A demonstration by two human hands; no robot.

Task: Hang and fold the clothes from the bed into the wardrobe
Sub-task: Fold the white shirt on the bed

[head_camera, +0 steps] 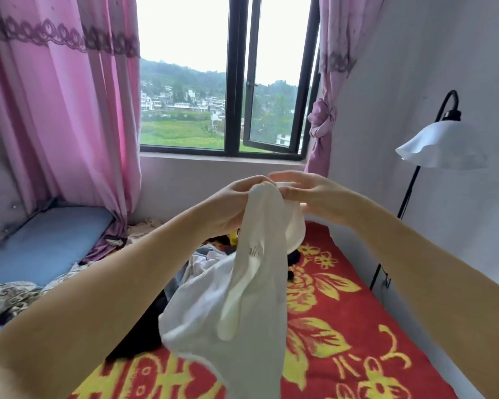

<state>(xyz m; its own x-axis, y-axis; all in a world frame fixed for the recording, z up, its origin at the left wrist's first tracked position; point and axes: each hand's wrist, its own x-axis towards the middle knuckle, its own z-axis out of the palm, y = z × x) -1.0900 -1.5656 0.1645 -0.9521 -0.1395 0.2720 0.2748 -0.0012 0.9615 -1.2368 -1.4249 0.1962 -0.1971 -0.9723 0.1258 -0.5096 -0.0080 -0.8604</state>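
A white garment point(242, 298) hangs from both of my hands above the bed point(343, 326). My left hand point(231, 205) grips its bunched top edge, fingers curled round the cloth. My right hand point(308, 194) pinches the same top edge from the right side, with its other fingers spread. Part of a white hanger point(296, 234) seems to show behind the cloth, just under my right hand. More clothes point(182, 272), light and black, lie in a heap on the bed under my left forearm.
The bed has a red blanket with yellow flowers. A floor lamp point(441, 148) with a white shade stands by the right wall. A window point(236, 82) with pink curtains point(69, 110) is ahead. A blue cushion point(49, 243) lies at left.
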